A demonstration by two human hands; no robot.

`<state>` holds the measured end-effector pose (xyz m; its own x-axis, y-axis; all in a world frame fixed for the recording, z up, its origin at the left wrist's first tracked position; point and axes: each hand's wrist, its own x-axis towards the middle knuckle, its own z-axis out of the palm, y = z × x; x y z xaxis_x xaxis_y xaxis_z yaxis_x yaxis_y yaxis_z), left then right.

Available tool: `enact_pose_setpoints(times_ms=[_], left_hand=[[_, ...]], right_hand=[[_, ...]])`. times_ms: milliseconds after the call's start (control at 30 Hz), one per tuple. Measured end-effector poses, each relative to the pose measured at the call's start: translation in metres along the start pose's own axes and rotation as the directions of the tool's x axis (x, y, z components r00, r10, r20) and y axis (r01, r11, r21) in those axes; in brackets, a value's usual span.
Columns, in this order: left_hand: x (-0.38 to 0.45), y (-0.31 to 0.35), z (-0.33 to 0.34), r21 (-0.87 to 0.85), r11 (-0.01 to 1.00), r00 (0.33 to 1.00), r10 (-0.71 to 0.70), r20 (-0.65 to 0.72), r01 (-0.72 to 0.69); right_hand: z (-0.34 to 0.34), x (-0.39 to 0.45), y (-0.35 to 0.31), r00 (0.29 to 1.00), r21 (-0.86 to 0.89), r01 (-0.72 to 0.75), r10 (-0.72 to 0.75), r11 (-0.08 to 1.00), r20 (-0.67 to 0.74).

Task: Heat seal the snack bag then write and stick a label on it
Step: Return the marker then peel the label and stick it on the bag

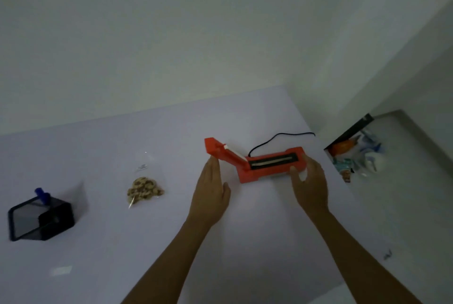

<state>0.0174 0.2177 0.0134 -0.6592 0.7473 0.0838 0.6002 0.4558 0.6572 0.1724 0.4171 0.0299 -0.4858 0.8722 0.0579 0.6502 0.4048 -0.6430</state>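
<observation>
Both my hands are on the red heat sealer (pixel 267 165), which sits on the white desk (pixel 147 242) right of centre. Sealer lid (pixel 221 154) is swung up and open to the left; the dark sealing strip (pixel 273 160) on the base is exposed. My left hand (pixel 210 196) is flat and open, fingertips touching the underside edge of the raised lid, not gripping. My right hand (pixel 310 186) is wrapped around the right end of the base, thumb on the front face, fingers over the far side. Black power cord (pixel 279 137) runs from the back of the sealer toward the desk's far right edge.

Snack bag (pixel 144 187) lies flat on the desk, well left of the sealer, apart from both hands: clear plastic, brown pieces bunched at the near end, small white tag near the top. Can't tell if its mouth is open.

Far left: black holder (pixel 41 218) tipped on its side, with a blue pen (pixel 42 195) sticking out. A small pale label (pixel 61 270) lies flat near the front-left edge.

Off the desk to the right, a pile of mixed items (pixel 358 156) on the floor, blurred.
</observation>
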Motion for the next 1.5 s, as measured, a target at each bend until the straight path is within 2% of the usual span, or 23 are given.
enact_pose_setpoints(times_ms=[100,200,333,433,533,633,733,1000,1167,1300,1500], left_hand=[[0.001,0.028,0.029,-0.125,0.981,0.988,-0.151,0.002,0.150],[-0.002,0.039,0.044,-0.193,0.957,0.976,-0.214,0.029,0.216],[0.006,0.063,0.061,-0.199,0.949,0.968,-0.252,-0.009,0.246],[0.017,0.072,0.069,-0.116,0.984,0.988,-0.142,-0.060,0.135],[0.030,0.085,0.083,0.001,0.997,0.997,-0.076,0.013,0.076],[0.038,0.095,0.097,0.088,0.990,0.990,-0.118,0.074,0.112],[0.039,0.099,0.107,0.085,0.984,0.979,-0.165,0.121,0.155],[0.034,0.092,0.111,0.218,0.944,0.948,-0.283,0.145,0.248],[0.032,0.085,0.114,0.137,0.944,0.941,-0.317,0.117,0.300],[0.027,0.072,0.112,0.090,0.959,0.955,-0.277,0.101,0.269],[0.026,0.072,0.114,0.075,0.946,0.930,-0.324,0.173,0.315]], right_hand=[[0.001,0.041,0.045,0.944,-0.003,-0.169,0.163,0.986,0.288],[0.009,0.059,0.064,0.897,0.092,-0.232,0.176,0.968,0.405],[-0.003,0.072,0.070,0.900,0.226,-0.234,0.122,0.946,0.419],[-0.012,0.076,0.084,0.863,0.261,-0.345,0.195,0.902,0.466],[-0.015,0.083,0.096,0.826,0.242,-0.389,0.221,0.889,0.518],[-0.016,0.087,0.101,0.812,0.234,-0.400,0.224,0.886,0.538],[-0.016,0.088,0.110,0.794,0.243,-0.407,0.209,0.880,0.571],[-0.016,0.084,0.118,0.774,0.311,-0.423,0.160,0.851,0.613],[-0.012,0.086,0.123,0.772,0.307,-0.422,0.160,0.853,0.615],[-0.011,0.085,0.124,0.767,0.306,-0.420,0.155,0.854,0.622],[-0.004,0.079,0.126,0.765,0.308,-0.437,0.170,0.845,0.622]])
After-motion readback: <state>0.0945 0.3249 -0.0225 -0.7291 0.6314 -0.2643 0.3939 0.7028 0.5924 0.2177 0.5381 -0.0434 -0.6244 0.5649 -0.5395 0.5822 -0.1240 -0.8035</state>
